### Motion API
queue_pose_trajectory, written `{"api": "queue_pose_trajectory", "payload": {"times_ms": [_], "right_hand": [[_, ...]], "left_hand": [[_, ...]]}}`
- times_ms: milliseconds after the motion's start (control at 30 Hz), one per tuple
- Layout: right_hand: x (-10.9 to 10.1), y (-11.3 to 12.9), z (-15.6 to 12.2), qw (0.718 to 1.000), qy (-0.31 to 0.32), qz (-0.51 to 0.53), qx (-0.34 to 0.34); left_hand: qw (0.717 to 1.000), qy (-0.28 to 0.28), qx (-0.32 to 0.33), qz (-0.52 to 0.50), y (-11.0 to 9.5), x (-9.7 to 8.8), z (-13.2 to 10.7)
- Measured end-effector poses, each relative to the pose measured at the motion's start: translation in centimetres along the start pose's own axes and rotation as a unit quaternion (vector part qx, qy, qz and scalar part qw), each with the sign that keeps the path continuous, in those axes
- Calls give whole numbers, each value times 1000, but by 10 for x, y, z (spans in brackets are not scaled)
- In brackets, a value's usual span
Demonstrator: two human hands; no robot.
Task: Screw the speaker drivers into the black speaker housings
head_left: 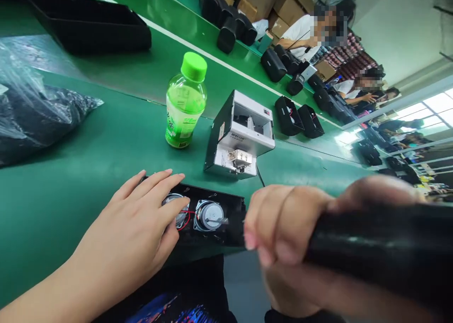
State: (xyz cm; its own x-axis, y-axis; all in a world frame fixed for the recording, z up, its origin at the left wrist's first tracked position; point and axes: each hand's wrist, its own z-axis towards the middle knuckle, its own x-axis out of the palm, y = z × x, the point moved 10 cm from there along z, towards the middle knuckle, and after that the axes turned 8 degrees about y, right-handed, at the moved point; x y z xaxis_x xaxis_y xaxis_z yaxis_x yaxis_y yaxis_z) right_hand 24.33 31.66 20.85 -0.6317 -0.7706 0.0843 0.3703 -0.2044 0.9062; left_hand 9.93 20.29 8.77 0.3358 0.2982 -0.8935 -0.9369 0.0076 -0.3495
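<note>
Speaker box (231,204) of black plastic at edge of green table (71,181), left hand (141,224) flat on it, fingers spread, right hand (283,231) squeezing fat black tool handle (371,247), open room left.

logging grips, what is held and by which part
Right hand grips a black tool around its body; left hand only rests flat on the speaker panel.

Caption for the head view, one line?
The left hand rests on a black speaker panel; the right hand grips a black tool.
</note>
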Motion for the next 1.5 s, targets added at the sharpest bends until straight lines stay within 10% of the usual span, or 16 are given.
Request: {"api": "queue_pose_trajectory", "payload": {"times_ms": [233,667,1067,1300,1500], "right_hand": [[37,-33,-12,997,66,-26,17],[35,-58,-5,991,82,-22,107],[36,-51,-25,994,107,11,27],[-19,-1,-4,998,-20,-24,-45],[-61,11,48,978,-108,-61,-165]], "left_hand": [[1000,11,6,3,-4,-1,1],[999,35,-8,1,-2,3,1],[999,45,-9,-3,-1,7,0],[999,25,37,7,-4,-5,8],[962,40,269,17,-44,-5,34]]}}
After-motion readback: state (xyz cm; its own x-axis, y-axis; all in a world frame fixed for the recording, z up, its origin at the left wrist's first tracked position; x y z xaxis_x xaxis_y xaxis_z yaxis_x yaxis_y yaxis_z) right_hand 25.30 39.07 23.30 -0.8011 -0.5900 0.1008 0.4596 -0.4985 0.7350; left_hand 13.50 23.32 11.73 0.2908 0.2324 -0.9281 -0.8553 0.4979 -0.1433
